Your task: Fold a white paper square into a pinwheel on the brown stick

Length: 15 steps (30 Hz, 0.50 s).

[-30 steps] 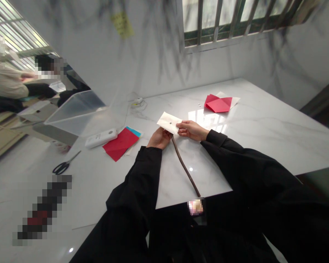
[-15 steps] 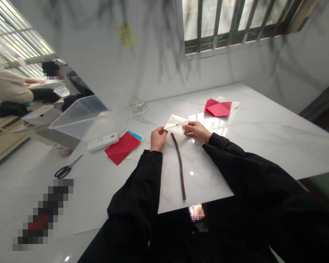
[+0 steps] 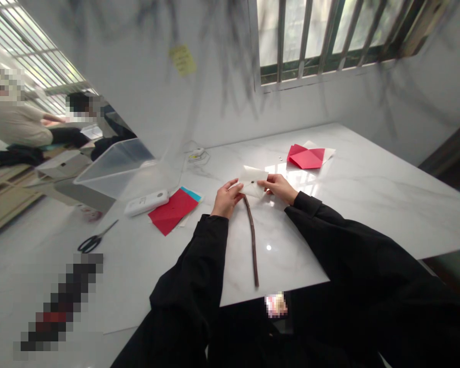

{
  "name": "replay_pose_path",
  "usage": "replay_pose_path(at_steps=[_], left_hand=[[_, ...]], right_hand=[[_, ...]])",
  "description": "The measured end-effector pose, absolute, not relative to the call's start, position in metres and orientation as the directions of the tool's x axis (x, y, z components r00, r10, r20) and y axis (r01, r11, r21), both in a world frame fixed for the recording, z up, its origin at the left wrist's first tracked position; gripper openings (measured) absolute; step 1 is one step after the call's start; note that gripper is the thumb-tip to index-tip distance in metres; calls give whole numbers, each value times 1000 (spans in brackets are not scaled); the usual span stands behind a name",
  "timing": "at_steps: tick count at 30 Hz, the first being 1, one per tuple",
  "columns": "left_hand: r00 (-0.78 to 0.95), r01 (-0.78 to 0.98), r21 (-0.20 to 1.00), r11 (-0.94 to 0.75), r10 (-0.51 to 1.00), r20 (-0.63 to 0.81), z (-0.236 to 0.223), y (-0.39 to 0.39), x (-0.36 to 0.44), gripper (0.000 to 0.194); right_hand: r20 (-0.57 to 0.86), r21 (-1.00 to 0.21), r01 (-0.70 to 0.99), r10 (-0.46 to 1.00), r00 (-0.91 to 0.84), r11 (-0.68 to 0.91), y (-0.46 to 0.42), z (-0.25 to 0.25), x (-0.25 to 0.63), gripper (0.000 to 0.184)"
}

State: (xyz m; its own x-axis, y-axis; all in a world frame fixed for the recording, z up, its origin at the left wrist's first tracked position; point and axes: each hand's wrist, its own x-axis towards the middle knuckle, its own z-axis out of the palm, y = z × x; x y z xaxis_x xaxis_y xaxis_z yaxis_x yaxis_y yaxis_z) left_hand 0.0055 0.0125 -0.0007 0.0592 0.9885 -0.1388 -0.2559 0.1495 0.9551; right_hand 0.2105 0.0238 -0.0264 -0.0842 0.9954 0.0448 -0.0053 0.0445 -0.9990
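Observation:
A folded white paper piece [image 3: 252,180] with a small dark pin at its middle is held over the white marble table [image 3: 368,194]. My left hand [image 3: 226,197] pinches its left edge and my right hand [image 3: 279,186] pinches its right edge. A thin brown stick [image 3: 252,240] lies on the table, its top end touching the paper's lower edge between my hands. Black sleeves cover both of my arms.
Red and blue paper sheets [image 3: 173,208] and a white device [image 3: 146,202] lie to the left, beside a clear plastic bin [image 3: 117,168]. Black scissors [image 3: 94,238] lie further left. Folded red paper [image 3: 305,156] lies at the back. Other people sit far left.
The stick came out of my left hand and now lies on the table. The white paper was turned between my hands and both hands now pinch its edges.

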Motion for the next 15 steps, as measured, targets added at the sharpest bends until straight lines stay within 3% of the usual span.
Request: replay_pose_path(at_steps=[8,15], left_hand=[[206,-179,977,116,975,-78,-3,10,9,52],[161,-178,978,104,984,-75,-9,12,11,53]], right_hand=[[126,-989,53,970,-210,140,20,-23,213,41],[163,-980,74,955,-247,187,15,-19,210,44]])
